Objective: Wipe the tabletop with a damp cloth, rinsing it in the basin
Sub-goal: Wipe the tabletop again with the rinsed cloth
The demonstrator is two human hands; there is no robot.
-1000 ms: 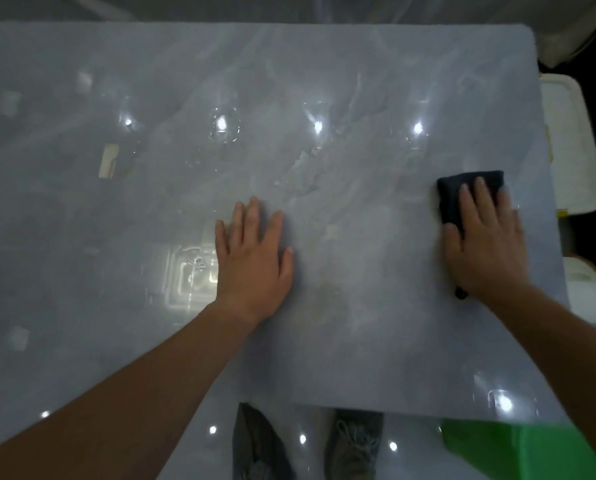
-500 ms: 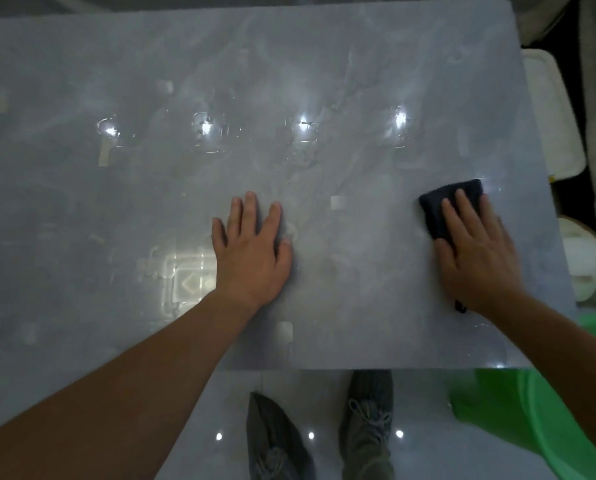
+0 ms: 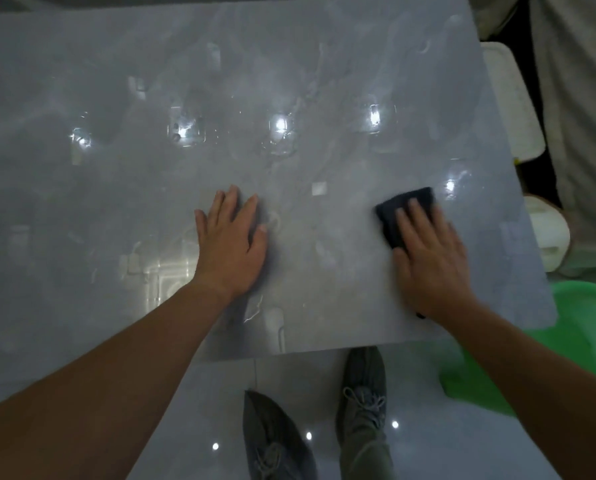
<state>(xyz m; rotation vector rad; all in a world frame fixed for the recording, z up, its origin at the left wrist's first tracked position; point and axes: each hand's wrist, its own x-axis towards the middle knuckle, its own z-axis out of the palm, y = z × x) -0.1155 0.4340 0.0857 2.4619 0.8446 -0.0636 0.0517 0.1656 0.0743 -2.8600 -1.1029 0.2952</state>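
grey marbled tabletop (image 3: 289, 81) fills most of the view, glossy, with bright lamp glints and pale square reflections across it and wet-looking streaks toward its near edge. its near edge runs slightly uphill to the right, and its right near corner is rounded. below that edge lies a shiny pale tiled floor (image 3: 213, 393), where two grey shoes (image 3: 362, 386) stand, toes toward the tabletop. off the tabletop's right near corner sits a green basin (image 3: 587, 306), partly tucked under the top. along the tabletop's right side are a white lidded box (image 3: 511, 105), a white jug (image 3: 546, 237) and a hanging pale fabric (image 3: 573, 98).

the cloth (image 3: 393, 216) is dark and folded into a strip, lying on the tabletop's right part, nearer the near edge than the far one. its long axis runs near to far, leaning a little left at the far end; the far short edge shows past the fingertips, and a dark tip peeks out by the wrist.

the right hand (image 3: 428, 261) lies flat on the cloth, fingers straight and close together, pressing it down rather than gripping. the left hand (image 3: 232, 244) rests palm down on the bare tabletop near its middle, fingers straight and slightly spread, holding nothing, well apart from the cloth.
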